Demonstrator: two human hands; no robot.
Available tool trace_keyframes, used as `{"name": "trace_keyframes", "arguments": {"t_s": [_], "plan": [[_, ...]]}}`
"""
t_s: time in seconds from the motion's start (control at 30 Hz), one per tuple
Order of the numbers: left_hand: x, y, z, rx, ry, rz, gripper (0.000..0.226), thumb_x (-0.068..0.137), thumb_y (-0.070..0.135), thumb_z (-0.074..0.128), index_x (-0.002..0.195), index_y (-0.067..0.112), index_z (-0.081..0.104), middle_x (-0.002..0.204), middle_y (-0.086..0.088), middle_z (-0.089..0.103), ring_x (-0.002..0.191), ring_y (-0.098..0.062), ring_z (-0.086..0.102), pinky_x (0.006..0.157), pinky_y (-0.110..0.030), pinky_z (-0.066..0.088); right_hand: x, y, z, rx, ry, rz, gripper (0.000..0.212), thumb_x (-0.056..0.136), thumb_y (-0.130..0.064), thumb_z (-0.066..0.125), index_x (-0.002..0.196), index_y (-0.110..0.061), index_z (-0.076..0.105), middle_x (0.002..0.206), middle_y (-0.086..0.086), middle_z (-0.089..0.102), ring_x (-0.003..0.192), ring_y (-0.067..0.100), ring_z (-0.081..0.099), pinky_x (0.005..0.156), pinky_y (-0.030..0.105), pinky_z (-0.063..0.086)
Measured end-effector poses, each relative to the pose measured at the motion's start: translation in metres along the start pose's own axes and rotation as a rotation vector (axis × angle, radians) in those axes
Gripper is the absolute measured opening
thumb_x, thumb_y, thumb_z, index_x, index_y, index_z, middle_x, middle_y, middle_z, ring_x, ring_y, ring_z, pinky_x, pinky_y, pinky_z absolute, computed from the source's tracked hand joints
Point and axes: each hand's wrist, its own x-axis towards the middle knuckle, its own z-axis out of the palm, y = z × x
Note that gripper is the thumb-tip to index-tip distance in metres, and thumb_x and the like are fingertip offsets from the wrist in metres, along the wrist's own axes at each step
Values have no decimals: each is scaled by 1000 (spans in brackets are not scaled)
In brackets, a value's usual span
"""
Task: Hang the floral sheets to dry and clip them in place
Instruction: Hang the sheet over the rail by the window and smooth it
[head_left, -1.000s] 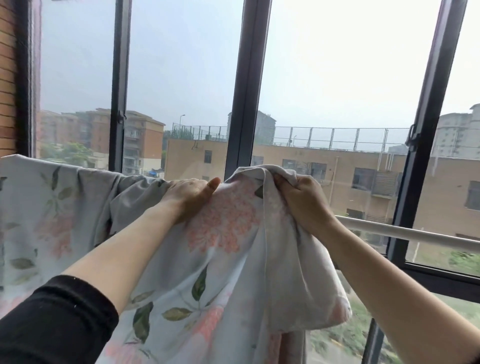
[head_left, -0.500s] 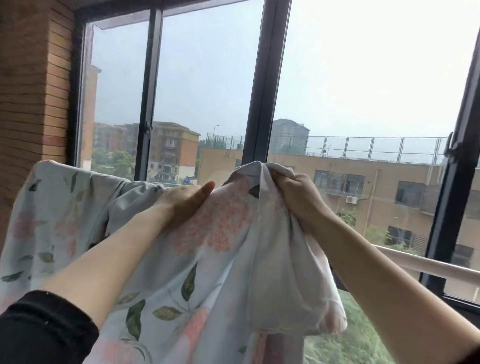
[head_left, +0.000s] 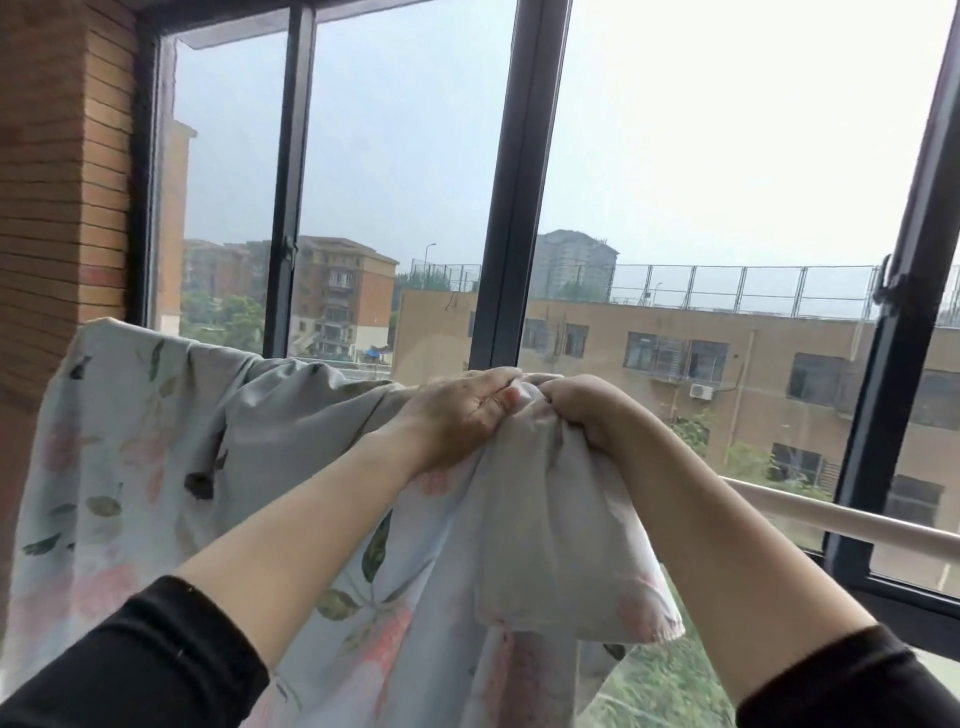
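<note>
Where hands (head_left: 460, 415) (head_left: 589, 410) grip, floral sheet (head_left: 545, 525) bunches between.

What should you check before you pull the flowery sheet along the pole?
1. The left hand grips the floral sheet: ok.
2. The right hand grips the same bunch: ok.
3. The white rail to the right is bare where it shows: ok.
4. The sheet lies spread out: not ok, it is bunched at the hands.
5. The clips are within reach: cannot tell, none in view.
</note>
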Motion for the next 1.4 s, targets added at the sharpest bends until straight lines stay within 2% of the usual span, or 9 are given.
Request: {"name": "trace_keyframes", "arguments": {"t_s": [0.13,0.3,0.43,0.6,0.77,1.07,1.17,1.23,1.4], "plan": [[-2,-5,9,226,49,-25,55,98,53,23,96,19,66,106,-5,70,102,-29,60,76,-34,40,-15,-6,0,-159,214,108,16,78,-16,70,64,-9,66,69,8,65,60,19,62,49,23,48],[8,-7,12,273,27,4,51,99,51,26,76,18,57,96,-7,70,95,-29,59,69,-31,29,-56,1,-3,-580,470,-178,28,78,-34,71,79,-6,70,75,7,68,71,21,62,62,28,47],[7,-13,9,238,-18,17,52,99,52,25,62,21,45,91,-6,68,88,-27,57,71,-31,31,-108,21,13,-498,765,-488,13,83,-19,66,95,-22,67,94,-8,67,83,6,60,74,14,43],[4,-11,5,236,-14,51,53,99,53,25,62,21,45,93,-6,68,96,-29,59,72,-32,32,-143,74,46,-403,874,-389,8,83,-29,69,86,-22,66,82,-11,66,77,6,62,73,30,53],[1,-11,1,235,-15,62,54,99,54,24,59,22,42,97,-9,68,97,-30,58,75,-34,32,-151,129,66,-5,571,-90,68,63,-65,76,115,-27,53,108,-5,67,97,12,66,88,39,55],[2,-11,4,246,-31,-10,53,99,53,24,63,21,46,96,-8,68,97,-30,58,84,-38,37,-147,136,53,202,199,42,95,49,-71,79,96,9,61,85,16,55,84,29,48,67,54,37],[4,-12,6,243,-58,-44,55,98,56,22,67,20,51,97,-10,68,97,-31,59,86,-39,41,-160,114,23,198,240,-28,64,73,-52,75,72,11,58,63,11,53,59,24,47,59,37,34],[5,-12,5,243,-64,-66,63,93,62,18,75,18,59,99,-10,69,99,-32,60,87,-39,44,-167,100,-1,207,297,-91,43,89,-28,65,54,-7,52,44,-2,44,41,12,39,44,22,31],[3,3,6,235,-37,-151,77,80,64,11,101,18,69,113,-13,68,108,-32,59,91,-39,45,-167,61,-41,146,355,-269,57,94,-18,59,40,-15,41,31,-8,34,26,5,29,31,14,23]]}}
